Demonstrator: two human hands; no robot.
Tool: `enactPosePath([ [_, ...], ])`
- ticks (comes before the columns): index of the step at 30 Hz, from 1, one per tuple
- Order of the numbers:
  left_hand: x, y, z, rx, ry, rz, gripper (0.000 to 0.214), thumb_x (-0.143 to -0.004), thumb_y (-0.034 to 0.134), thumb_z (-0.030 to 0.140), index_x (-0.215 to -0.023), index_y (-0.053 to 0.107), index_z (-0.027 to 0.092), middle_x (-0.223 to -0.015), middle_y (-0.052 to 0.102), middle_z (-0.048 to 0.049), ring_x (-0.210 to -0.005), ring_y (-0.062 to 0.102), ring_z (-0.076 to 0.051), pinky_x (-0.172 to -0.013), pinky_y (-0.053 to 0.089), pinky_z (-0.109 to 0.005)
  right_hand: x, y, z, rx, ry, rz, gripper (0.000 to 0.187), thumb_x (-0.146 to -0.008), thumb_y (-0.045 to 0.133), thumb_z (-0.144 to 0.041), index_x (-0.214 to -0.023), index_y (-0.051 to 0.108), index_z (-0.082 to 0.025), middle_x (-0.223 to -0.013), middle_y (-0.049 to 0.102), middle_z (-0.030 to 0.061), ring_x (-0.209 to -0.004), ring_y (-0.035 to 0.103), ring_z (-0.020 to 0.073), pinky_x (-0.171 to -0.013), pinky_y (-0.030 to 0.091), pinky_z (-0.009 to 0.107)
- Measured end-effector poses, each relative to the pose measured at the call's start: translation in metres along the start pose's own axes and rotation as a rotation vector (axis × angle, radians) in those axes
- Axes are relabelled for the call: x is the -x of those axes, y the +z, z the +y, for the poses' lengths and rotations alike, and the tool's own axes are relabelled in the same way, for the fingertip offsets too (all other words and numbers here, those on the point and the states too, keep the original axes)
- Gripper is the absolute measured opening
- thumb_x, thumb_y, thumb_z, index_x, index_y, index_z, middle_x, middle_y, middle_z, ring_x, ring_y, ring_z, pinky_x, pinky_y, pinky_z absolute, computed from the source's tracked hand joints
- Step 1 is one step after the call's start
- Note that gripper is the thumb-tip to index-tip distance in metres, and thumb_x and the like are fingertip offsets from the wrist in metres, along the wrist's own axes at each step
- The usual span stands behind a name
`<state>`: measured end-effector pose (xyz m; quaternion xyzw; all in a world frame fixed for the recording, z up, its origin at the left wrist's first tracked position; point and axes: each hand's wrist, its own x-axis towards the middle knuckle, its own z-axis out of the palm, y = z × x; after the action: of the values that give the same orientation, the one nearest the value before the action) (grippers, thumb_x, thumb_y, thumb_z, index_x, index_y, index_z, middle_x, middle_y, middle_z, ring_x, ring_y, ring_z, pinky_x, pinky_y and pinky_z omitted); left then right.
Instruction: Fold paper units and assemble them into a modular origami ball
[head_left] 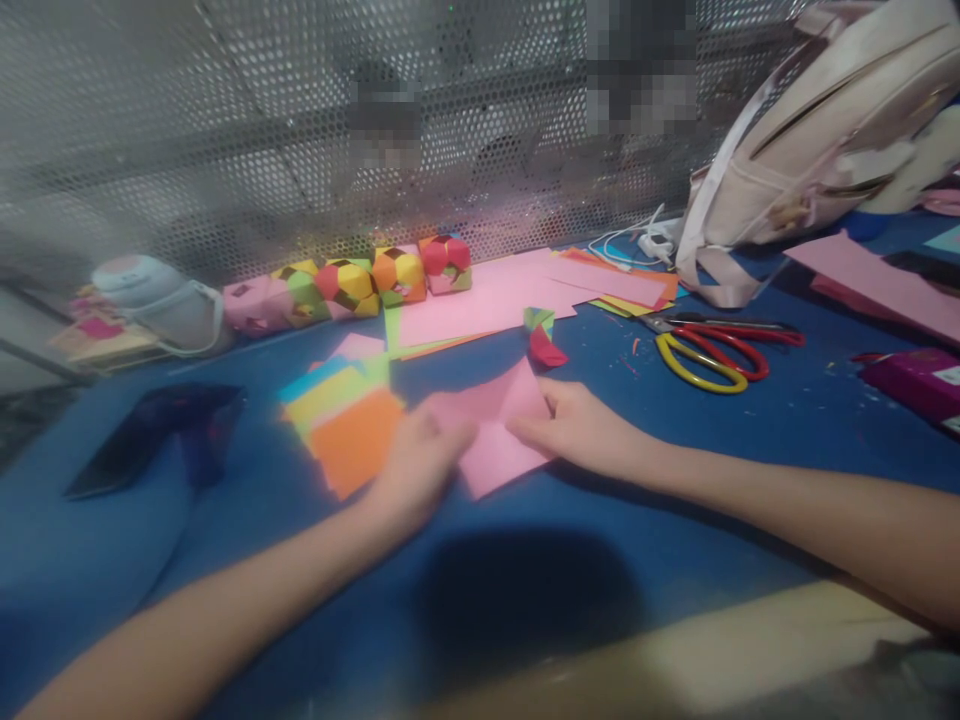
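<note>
A partly folded sheet of pink paper (501, 450) is held between my two hands above the blue table. My left hand (420, 455) grips its left side, thumb on top, and looks slightly blurred. On the opposite edge my right hand (574, 425) pinches the sheet between thumb and fingers. Just left of my left hand lies a fanned stack of coloured paper squares (356, 440), orange on top. Beyond the pink sheet sit small folded paper pieces (546, 345) in red and green.
Several folded paper balls (349, 288) line the back beside a pale blue bottle (142, 300). Large pink sheets (487, 290) lie behind my hands. Scissors (701, 362), a pale backpack (817, 150) and a purple packet (915, 385) are rightward. A dark phone on a stand (165, 425) stands left.
</note>
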<state>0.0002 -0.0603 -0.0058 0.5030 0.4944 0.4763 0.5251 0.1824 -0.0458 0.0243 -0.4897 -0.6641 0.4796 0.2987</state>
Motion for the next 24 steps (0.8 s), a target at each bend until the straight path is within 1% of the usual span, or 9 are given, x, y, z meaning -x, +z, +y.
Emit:
enactPosePath([
  [4, -0.004, -0.006, -0.001, -0.087, -0.037, 0.031, 0.024, -0.067, 0.068, 0.028, -0.087, 0.062, 0.016, -0.070, 0.065, -0.0012, -0.064, 0.061, -0.015, -0.063, 0.048, -0.028, 0.000, 0.000, 0.000, 0.036, -0.006, -0.043, 0.018, -0.070, 0.053, -0.018, -0.084, 0.064, -0.013, -0.074, 0.064, 0.0007, -0.062, 0.054, 0.0129, -0.052, 0.039, 0.022],
  [8, -0.012, -0.014, 0.002, -0.352, -0.002, 0.063, 0.016, -0.068, 0.065, 0.025, -0.081, 0.060, 0.018, -0.063, 0.058, 0.0030, -0.058, 0.054, -0.012, -0.056, 0.043, -0.024, -0.002, -0.002, 0.010, 0.153, -0.070, -0.046, 0.010, -0.073, 0.052, -0.019, -0.076, 0.060, -0.014, -0.065, 0.056, -0.0014, -0.059, 0.049, 0.0119, -0.051, 0.036, 0.022],
  [9, -0.014, -0.015, 0.004, -0.423, 0.021, 0.054, 0.014, -0.068, 0.064, 0.024, -0.080, 0.059, 0.018, -0.065, 0.059, 0.0028, -0.060, 0.054, -0.012, -0.057, 0.043, -0.024, -0.003, -0.002, 0.014, 0.218, -0.108, -0.032, 0.007, -0.074, 0.052, -0.018, -0.071, 0.057, -0.015, -0.063, 0.053, -0.0021, -0.058, 0.047, 0.0117, -0.051, 0.035, 0.022],
  [11, -0.016, -0.017, 0.007, -0.556, 0.065, 0.010, 0.010, -0.069, 0.060, 0.021, -0.078, 0.059, 0.018, -0.070, 0.059, 0.0022, -0.065, 0.055, -0.013, -0.061, 0.043, -0.025, -0.007, -0.001, 0.023, 0.370, -0.229, 0.007, 0.012, -0.073, 0.053, -0.015, -0.061, 0.050, -0.017, -0.060, 0.047, -0.0028, -0.058, 0.044, 0.0114, -0.053, 0.034, 0.023],
  [13, -0.018, -0.018, 0.008, -0.653, 0.100, -0.054, 0.007, -0.070, 0.056, 0.017, -0.076, 0.059, 0.018, -0.072, 0.059, 0.0019, -0.069, 0.055, -0.014, -0.065, 0.044, -0.027, -0.010, 0.000, 0.031, 0.477, -0.366, 0.018, 0.015, -0.072, 0.053, -0.011, -0.059, 0.049, -0.017, -0.063, 0.048, -0.0017, -0.062, 0.045, 0.0124, -0.059, 0.035, 0.024],
  [16, -0.019, -0.019, 0.005, -0.693, 0.164, -0.137, 0.016, -0.068, 0.052, 0.010, -0.079, 0.059, 0.019, -0.077, 0.062, 0.0015, -0.073, 0.057, -0.014, -0.070, 0.046, -0.027, -0.013, 0.002, 0.038, 0.533, -0.484, -0.009, 0.012, -0.074, 0.052, -0.008, -0.069, 0.059, -0.016, -0.070, 0.054, 0.0017, -0.072, 0.049, 0.0155, -0.067, 0.039, 0.027],
  [19, -0.019, -0.018, 0.000, -0.693, 0.241, -0.198, 0.027, -0.065, 0.049, 0.005, -0.085, 0.060, 0.019, -0.084, 0.064, 0.0003, -0.078, 0.059, -0.014, -0.073, 0.048, -0.028, -0.015, 0.004, 0.043, 0.565, -0.541, -0.030, 0.020, -0.075, 0.051, -0.005, -0.084, 0.066, -0.014, -0.077, 0.060, 0.0047, -0.079, 0.052, 0.0180, -0.073, 0.041, 0.029],
  [21, -0.019, -0.017, -0.002, -0.714, 0.286, -0.226, 0.028, -0.066, 0.050, 0.005, -0.087, 0.061, 0.020, -0.087, 0.066, -0.0010, -0.082, 0.061, -0.016, -0.075, 0.048, -0.030, -0.016, 0.005, 0.045, 0.598, -0.578, -0.041, 0.026, -0.075, 0.051, -0.005, -0.091, 0.068, -0.014, -0.080, 0.062, 0.0061, -0.081, 0.053, 0.0188, -0.074, 0.041, 0.030],
  [24, -0.020, -0.018, -0.002, -0.777, 0.363, -0.257, 0.023, -0.071, 0.053, 0.009, -0.089, 0.062, 0.021, -0.088, 0.067, -0.0032, -0.086, 0.061, -0.019, -0.078, 0.046, -0.033, -0.016, 0.004, 0.045, 0.690, -0.635, -0.056, 0.024, -0.081, 0.051, -0.010, -0.094, 0.070, -0.015, -0.082, 0.063, 0.0076, -0.081, 0.052, 0.0195, -0.072, 0.038, 0.030],
])
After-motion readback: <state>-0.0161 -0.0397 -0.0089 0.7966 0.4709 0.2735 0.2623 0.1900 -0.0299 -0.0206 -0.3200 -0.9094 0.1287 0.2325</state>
